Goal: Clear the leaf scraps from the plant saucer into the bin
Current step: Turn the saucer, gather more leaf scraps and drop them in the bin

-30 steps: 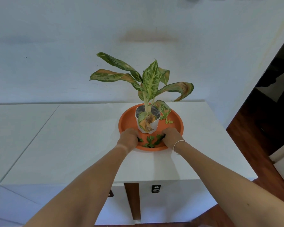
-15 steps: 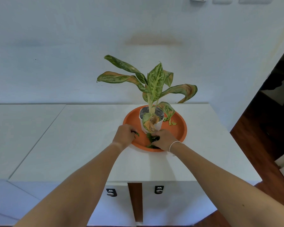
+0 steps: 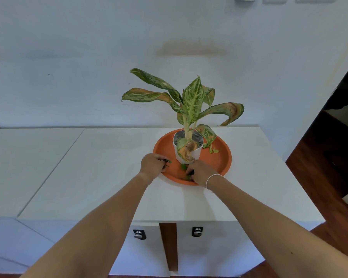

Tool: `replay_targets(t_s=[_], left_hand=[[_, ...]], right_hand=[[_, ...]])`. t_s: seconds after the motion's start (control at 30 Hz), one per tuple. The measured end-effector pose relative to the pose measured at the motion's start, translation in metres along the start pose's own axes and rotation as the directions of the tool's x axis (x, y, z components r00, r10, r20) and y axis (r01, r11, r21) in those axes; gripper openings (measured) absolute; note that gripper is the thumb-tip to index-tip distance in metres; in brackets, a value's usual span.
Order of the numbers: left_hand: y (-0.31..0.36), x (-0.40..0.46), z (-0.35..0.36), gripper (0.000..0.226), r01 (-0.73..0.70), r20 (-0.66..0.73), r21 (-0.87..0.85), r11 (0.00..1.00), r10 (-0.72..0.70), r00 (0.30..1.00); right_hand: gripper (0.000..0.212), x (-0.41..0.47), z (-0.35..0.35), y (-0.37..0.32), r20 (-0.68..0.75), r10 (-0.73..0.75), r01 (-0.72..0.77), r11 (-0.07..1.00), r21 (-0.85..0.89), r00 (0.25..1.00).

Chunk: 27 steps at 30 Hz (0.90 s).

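An orange round saucer (image 3: 219, 163) sits on a white cabinet top, with a white pot (image 3: 197, 151) holding a leafy plant (image 3: 191, 99) in its middle. Green leaf scraps (image 3: 183, 167) lie on the saucer's near side, and a few more scraps (image 3: 211, 149) lie right of the pot. My left hand (image 3: 152, 164) rests at the saucer's left rim, its fingers closed on a small green scrap (image 3: 167, 161). My right hand (image 3: 201, 171) presses on the near scraps, fingers curled over them. No bin is in view.
The white cabinet top (image 3: 109, 167) stretches left and toward me; its front edge sits just below my forearms, with two dark knobs (image 3: 139, 234) underneath. A white wall stands close behind the plant. A dark doorway and wooden floor (image 3: 327, 167) are at the right.
My right hand has slid left over the near scraps toward the left hand. My left hand has closed on a scrap at the rim. The view has shifted, so the saucer appears further right.
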State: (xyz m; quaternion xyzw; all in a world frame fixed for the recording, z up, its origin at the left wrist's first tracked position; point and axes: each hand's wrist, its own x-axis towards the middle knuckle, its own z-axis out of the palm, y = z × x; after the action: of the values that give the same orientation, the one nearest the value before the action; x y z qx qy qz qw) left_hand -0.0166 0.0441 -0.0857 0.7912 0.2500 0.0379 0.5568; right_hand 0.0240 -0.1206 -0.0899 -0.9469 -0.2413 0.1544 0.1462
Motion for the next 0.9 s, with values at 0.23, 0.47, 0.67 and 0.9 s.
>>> replay_targets(t_s=[0.23, 0.47, 0.67, 0.9], left_hand=[[0.004, -0.002, 0.004, 0.025, 0.158, 0.093, -0.301, 0.941, -0.136, 0.986], [0.014, -0.003, 0.011, 0.033, 0.272, 0.078, -0.398, 0.876, -0.263, 0.962], [0.019, -0.010, 0.014, 0.022, 0.327, 0.122, -0.500, 0.802, -0.308, 0.944], [0.020, -0.013, 0.019, 0.019, 0.327, 0.154, -0.444, 0.834, -0.288, 0.945]], right_hand=[[0.028, 0.001, -0.006, 0.012, -0.044, 0.247, -0.202, 0.872, 0.445, 0.968], [0.022, -0.007, -0.024, 0.030, 0.300, 0.322, -0.214, -0.277, 0.937, 0.898], [0.020, -0.014, -0.029, 0.039, 0.354, 0.302, -0.159, -0.518, 0.840, 0.885], [0.020, -0.021, -0.034, 0.037, 0.382, 0.297, -0.132, -0.613, 0.779, 0.875]])
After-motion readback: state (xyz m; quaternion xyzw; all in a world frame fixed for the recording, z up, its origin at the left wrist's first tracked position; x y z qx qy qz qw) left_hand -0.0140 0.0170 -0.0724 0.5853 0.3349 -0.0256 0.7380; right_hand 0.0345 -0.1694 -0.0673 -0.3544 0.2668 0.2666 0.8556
